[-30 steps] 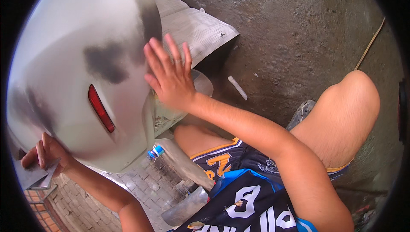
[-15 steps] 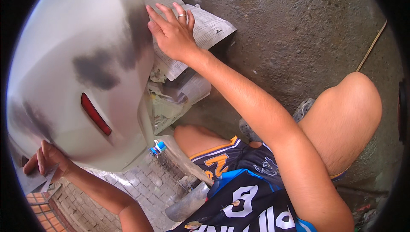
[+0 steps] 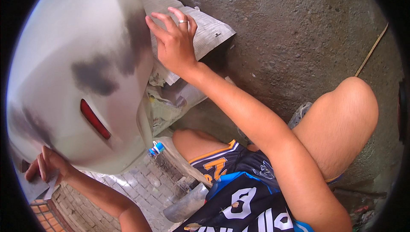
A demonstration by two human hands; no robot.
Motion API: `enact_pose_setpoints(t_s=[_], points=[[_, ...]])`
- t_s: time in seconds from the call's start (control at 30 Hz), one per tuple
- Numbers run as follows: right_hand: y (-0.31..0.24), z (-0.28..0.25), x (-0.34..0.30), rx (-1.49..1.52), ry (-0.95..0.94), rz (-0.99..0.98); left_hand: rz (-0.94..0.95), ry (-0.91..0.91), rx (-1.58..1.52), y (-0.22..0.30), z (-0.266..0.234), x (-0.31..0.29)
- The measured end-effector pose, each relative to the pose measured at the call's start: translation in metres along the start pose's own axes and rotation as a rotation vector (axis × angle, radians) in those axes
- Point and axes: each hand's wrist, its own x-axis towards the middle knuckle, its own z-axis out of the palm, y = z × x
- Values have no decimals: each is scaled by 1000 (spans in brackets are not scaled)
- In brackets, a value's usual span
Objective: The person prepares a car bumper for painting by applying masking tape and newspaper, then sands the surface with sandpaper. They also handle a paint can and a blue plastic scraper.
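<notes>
A white-grey car bumper [image 3: 55, 61] with dark grey smudged patches and a slim red reflector [image 3: 95, 119] fills the left side. My right hand [image 3: 176, 46], a ring on one finger, has its fingers spread, the fingertips at the bumper's dark right edge, above paper sheets. At the bumper's lower left edge, my left hand [image 3: 50, 167] is closed with bent fingers round a thin grey sheet [image 3: 35, 186], whose material I cannot make out. Its palm is hidden.
Printed paper sheets [image 3: 207, 26] stick out behind the bumper. A small blue-capped item [image 3: 156, 148] sits by a wooden board beside a grey cylinder [image 3: 185, 204]. Wet rough concrete [image 3: 290, 31] lies to the right, with a thin stick [image 3: 372, 48]; paving bricks [image 3: 136, 189] are below.
My right hand has shifted slightly down, its thumb now drawn off the bumper edge and tucked behind the fingers. My left hand keeps its hold on the thin grey sheet at the bumper's lower edge.
</notes>
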Motion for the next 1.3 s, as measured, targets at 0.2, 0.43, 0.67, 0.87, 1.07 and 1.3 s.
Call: enact_pose_setpoints(t_s=[0.2,0.43,0.67,0.87,1.07,1.3], points=[[5,0,0,59,33,62,14,22,-48,-11,15,2],[3,6,7,67,-56,83,25,85,-72,-13,23,4],[-4,5,2,132,2,92,-23,44,-75,-9,17,3],[-9,10,9,243,-22,181,-70,27,-174,-18,17,-1],[-15,6,9,68,-145,106,-108,-64,-36,-32,16,4],[-15,7,17,-8,-302,212,46,-184,45,-62,6,-6]])
